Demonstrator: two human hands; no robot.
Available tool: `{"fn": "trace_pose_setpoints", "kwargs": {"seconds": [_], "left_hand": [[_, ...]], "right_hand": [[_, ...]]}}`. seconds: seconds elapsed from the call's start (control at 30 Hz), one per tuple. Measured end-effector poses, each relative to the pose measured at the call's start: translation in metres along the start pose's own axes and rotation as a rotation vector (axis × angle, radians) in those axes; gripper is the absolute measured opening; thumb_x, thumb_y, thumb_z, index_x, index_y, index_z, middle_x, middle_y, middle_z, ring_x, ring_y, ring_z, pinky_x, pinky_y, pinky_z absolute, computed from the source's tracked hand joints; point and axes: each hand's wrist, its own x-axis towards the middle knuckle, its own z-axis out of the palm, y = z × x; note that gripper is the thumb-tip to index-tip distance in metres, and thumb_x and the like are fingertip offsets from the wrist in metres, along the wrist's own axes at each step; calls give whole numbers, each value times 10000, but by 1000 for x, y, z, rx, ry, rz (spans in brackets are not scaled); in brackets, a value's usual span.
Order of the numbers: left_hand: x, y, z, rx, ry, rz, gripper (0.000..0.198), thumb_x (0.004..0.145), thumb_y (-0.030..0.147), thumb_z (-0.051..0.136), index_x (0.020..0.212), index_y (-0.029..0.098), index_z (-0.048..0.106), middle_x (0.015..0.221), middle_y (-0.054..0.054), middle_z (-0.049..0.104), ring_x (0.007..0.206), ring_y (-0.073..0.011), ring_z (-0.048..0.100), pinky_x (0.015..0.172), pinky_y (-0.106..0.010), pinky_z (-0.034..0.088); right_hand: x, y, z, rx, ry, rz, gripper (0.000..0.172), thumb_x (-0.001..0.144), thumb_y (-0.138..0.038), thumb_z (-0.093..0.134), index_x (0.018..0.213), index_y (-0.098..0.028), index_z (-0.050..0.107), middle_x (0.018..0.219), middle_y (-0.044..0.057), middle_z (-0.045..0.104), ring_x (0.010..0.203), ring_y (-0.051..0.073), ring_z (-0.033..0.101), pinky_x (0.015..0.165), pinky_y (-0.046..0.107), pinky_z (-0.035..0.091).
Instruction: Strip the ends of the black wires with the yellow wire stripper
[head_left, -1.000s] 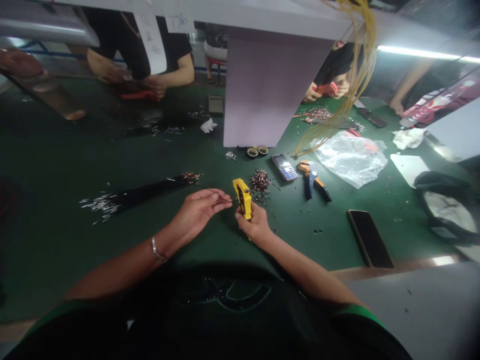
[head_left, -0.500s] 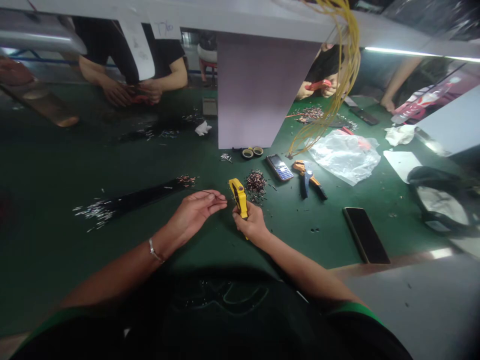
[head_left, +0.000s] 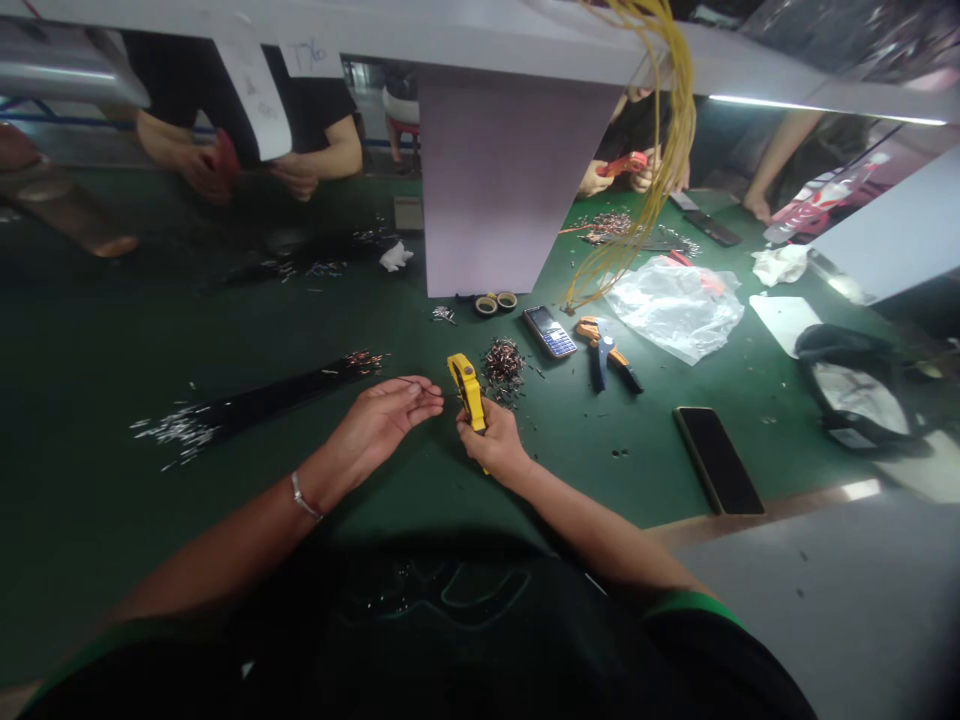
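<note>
The right hand [head_left: 495,443] grips a yellow wire crimper [head_left: 467,392], fingers [head_left: 480,432] closed round its handle, just beside a heap of metal terminals [head_left: 503,363] on the green tabletop [head_left: 112,520]; the left hand [head_left: 379,417] hovers near, its fingers curled narrow, holding nothing I can make out.

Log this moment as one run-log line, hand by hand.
left hand: raised, hold unclear | right hand: gripping yellow hand tool | beside: pile of wire pieces
</note>
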Motion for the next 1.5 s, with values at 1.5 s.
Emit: {"fn": "trace_pose_setpoints", "kwargs": {"seconds": [1.5], "left_hand": [[22,-5,-13,-56,63,-20,74,812,67,647,850,93,704,891,-99,732,840,-142,698,889,-247,547]], "right_hand": [[12,-4,1,115,-76,92,138,595,-209,499,729,-195,527,474,-89,452,373,81,414,399,202,324]]}}
